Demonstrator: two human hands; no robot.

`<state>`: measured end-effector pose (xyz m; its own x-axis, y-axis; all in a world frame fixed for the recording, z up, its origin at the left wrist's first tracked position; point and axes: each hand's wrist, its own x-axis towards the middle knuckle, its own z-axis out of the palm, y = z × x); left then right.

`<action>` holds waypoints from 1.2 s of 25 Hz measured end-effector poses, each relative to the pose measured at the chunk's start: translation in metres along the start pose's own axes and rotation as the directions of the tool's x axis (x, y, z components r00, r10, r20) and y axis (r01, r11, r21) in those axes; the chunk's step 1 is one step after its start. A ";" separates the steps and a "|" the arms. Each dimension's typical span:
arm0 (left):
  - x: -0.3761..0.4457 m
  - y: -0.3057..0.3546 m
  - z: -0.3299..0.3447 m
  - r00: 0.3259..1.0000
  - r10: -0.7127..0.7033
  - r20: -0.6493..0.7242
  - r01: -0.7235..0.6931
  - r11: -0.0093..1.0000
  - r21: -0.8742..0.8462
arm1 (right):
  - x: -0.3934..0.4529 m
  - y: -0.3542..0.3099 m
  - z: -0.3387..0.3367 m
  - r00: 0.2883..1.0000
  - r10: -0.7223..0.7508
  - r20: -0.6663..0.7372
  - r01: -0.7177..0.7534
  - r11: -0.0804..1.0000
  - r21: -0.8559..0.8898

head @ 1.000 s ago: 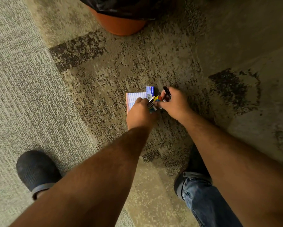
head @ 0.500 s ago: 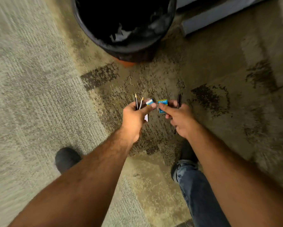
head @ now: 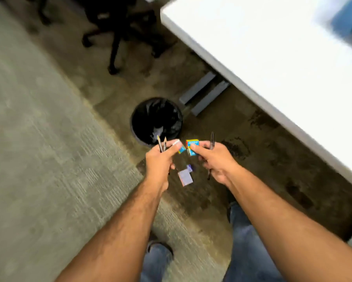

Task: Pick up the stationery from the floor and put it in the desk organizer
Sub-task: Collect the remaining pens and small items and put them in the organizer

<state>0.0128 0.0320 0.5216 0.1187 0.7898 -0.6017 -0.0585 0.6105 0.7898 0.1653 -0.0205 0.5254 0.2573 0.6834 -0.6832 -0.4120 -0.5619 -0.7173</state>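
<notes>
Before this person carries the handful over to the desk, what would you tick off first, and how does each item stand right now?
1. Left hand grips the pencils: ok.
2. Right hand grips the black pen: ok.
3. Small blue and yellow box pinched by the right hand: ok.
4. Floor cleared: not ok, a notepad lies on the carpet below the hands.
5. Desk in view: ok.
6. Desk organizer located: cannot tell, none in view.
</notes>
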 end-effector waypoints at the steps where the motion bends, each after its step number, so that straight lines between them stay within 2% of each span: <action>1: -0.015 0.026 0.004 1.000 0.016 -0.006 -0.016 1.000 0.017 | -0.021 -0.020 0.006 1.000 -0.004 0.000 0.004 1.000 0.026; 4: -0.051 0.100 0.015 0.997 0.082 -0.005 -0.082 0.996 0.033 | -0.072 -0.076 0.019 0.999 -0.041 0.017 0.040 0.995 0.090; 10: -0.101 0.186 0.045 0.986 0.140 0.089 -0.145 0.988 0.052 | -0.140 -0.144 0.013 0.993 -0.109 0.053 0.096 0.973 0.211; 15: -0.110 0.213 0.097 0.964 0.150 0.218 -0.166 0.984 0.061 | -0.159 -0.189 -0.031 0.976 -0.175 -0.133 0.208 0.932 0.298; 19: -0.102 0.220 0.164 0.960 0.086 0.268 -0.117 0.988 0.102 | -0.148 -0.231 -0.104 0.911 -0.206 -0.356 0.319 0.900 0.296; 21: -0.097 0.224 0.204 0.956 0.072 0.283 -0.108 0.988 0.114 | -0.140 -0.259 -0.144 0.863 -0.253 -0.438 0.369 0.907 0.204; 25: -0.087 0.224 0.278 0.961 0.042 0.273 -0.078 0.989 0.123 | -0.116 -0.320 -0.216 0.714 -0.427 -0.554 0.476 0.877 -0.062; 28: -0.084 0.223 0.332 0.980 0.033 0.197 -0.068 0.983 0.173 | -0.087 -0.366 -0.258 0.646 -0.571 -0.507 0.391 0.817 -0.423; 30: -0.080 0.223 0.361 0.991 0.051 0.122 -0.071 0.984 0.166 | -0.069 -0.390 -0.273 0.647 -0.638 -0.418 0.300 0.717 -0.629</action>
<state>0.3476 0.0835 0.7888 0.2355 0.8069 -0.5417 0.0988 0.5346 0.8393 0.5471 0.0246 0.8150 0.7946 0.6057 -0.0420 0.3318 -0.4910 -0.8055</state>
